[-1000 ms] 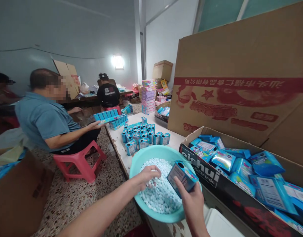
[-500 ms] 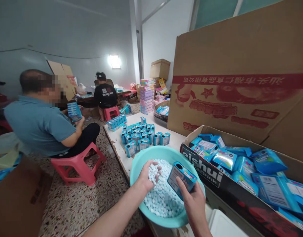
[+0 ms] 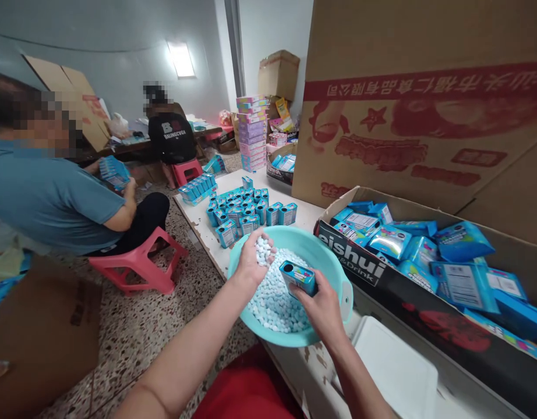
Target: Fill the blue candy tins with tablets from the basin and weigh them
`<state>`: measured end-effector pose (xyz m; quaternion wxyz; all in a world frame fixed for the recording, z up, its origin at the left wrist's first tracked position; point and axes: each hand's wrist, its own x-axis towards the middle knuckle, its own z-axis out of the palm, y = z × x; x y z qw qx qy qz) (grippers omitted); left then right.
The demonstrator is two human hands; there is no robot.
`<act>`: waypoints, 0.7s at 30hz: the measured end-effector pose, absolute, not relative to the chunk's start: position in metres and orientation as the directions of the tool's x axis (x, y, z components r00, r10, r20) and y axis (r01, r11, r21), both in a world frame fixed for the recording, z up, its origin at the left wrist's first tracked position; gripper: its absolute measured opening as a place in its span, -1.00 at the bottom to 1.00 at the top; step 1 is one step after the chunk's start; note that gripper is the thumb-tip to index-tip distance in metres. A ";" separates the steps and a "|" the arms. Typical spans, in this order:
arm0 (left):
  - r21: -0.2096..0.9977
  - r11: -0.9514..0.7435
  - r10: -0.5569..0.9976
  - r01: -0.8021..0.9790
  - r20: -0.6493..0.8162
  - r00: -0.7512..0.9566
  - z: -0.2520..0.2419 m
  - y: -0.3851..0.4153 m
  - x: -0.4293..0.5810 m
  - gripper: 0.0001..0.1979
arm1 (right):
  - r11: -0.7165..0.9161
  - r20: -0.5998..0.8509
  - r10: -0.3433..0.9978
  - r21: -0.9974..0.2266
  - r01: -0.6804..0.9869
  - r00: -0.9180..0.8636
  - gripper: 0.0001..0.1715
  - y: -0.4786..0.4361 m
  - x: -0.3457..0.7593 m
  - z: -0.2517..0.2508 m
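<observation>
A turquoise basin (image 3: 237,291) full of small pale blue and white candies (image 3: 279,302) stands at the table's edge. Over its left side my left hand (image 3: 252,256) is cupped palm up, fingers curled round a heap of candies. My right hand (image 3: 323,299) grips a small blue box (image 3: 300,278) above the basin; a dark round hole shows in the box's top. Behind the basin, several similar blue boxes (image 3: 250,223) stand upright in a cluster, with a packed row of them (image 3: 197,189) at the far left.
An open carton (image 3: 356,267) of blue packets lies on the right, before a tall cardboard sheet (image 3: 382,122). A white lid (image 3: 391,364) is at the lower right. Two people sit on red stools at the left, the nearer one (image 3: 54,198) holding blue boxes.
The view has tipped downward, showing my red clothing. My right hand has turned the blue box so its holed top faces me, near my left hand, which still holds candies.
</observation>
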<state>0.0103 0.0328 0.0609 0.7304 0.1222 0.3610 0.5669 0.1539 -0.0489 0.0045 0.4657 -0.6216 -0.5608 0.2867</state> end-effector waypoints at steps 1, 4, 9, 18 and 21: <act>0.642 0.261 0.947 -0.721 -0.316 0.061 0.062 0.033 0.016 -0.76 | 0.072 0.164 0.971 -0.894 0.442 0.174 -0.58 -0.049 0.153 0.004; 0.790 0.108 0.988 -0.603 -0.152 -0.023 0.056 0.031 0.031 -0.67 | 0.112 0.185 0.975 -0.884 0.453 0.120 -0.59 -0.048 0.152 0.001; 0.862 0.066 0.994 -0.503 -0.102 -0.044 0.047 0.029 0.040 -0.63 | 0.119 0.200 0.973 -0.862 0.493 0.115 -0.61 -0.048 0.152 0.000; 0.898 0.040 0.997 -0.438 -0.066 -0.046 0.047 0.024 0.037 -0.67 | 0.163 0.232 0.970 -0.842 0.514 0.073 -0.65 -0.051 0.151 0.000; 0.906 0.030 0.998 -0.422 -0.048 -0.034 0.044 0.025 0.037 -0.69 | 0.171 0.219 0.975 -0.852 0.494 0.041 -0.67 -0.050 0.150 0.001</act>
